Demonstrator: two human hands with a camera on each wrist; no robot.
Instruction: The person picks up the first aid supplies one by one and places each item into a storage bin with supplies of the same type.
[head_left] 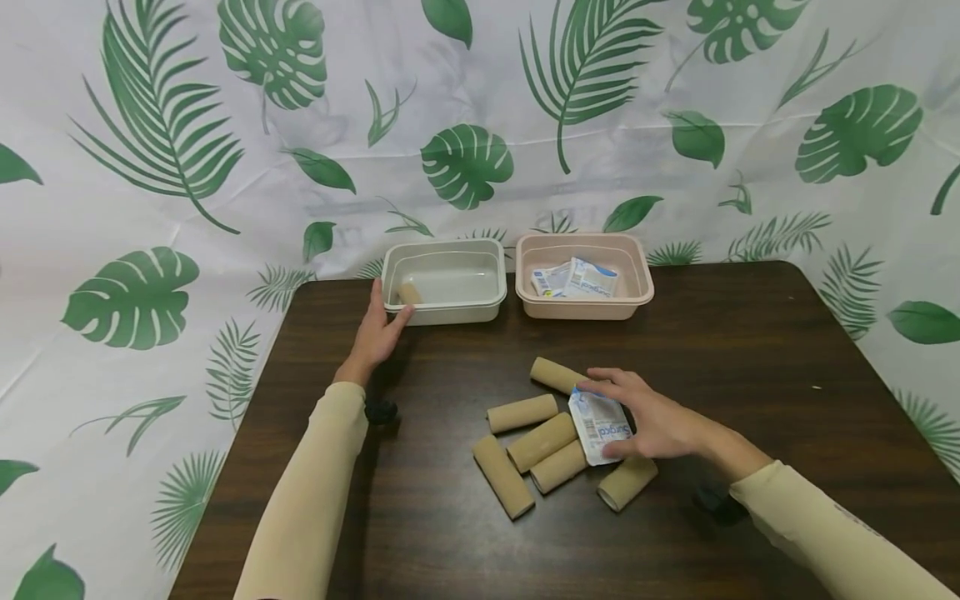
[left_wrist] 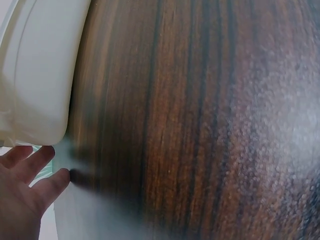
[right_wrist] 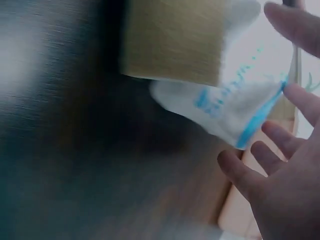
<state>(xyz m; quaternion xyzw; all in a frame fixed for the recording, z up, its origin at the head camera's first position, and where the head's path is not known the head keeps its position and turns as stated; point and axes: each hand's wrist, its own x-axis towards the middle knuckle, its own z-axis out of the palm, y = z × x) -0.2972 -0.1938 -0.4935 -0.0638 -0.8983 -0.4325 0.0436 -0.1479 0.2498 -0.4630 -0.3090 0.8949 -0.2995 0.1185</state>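
Observation:
My left hand (head_left: 377,335) rests at the near left corner of a pale grey plastic bin (head_left: 457,315), fingers along its left side and thumb by the front rim. In the left wrist view, those fingertips (left_wrist: 46,151) are right at the bin's end wall. My right hand (head_left: 663,423) spans a white and blue packet (head_left: 600,423) printed "Surgical", thumb over its near corner and fingers at its far edge. The packet lies among cardboard tubes (head_left: 522,413). From the right wrist, the packet (right_wrist: 265,65) shows blurred, partly hidden behind a tube (right_wrist: 172,45), with the fingers spread.
A pink bin (head_left: 585,310) with similar packets (head_left: 590,279) stands right of the grey one. One short tube (head_left: 409,293) lies inside the grey bin. Several more tubes (head_left: 503,477) lie on the dark wooden table (head_left: 420,533). A leaf-patterned cloth (head_left: 480,83) hangs behind.

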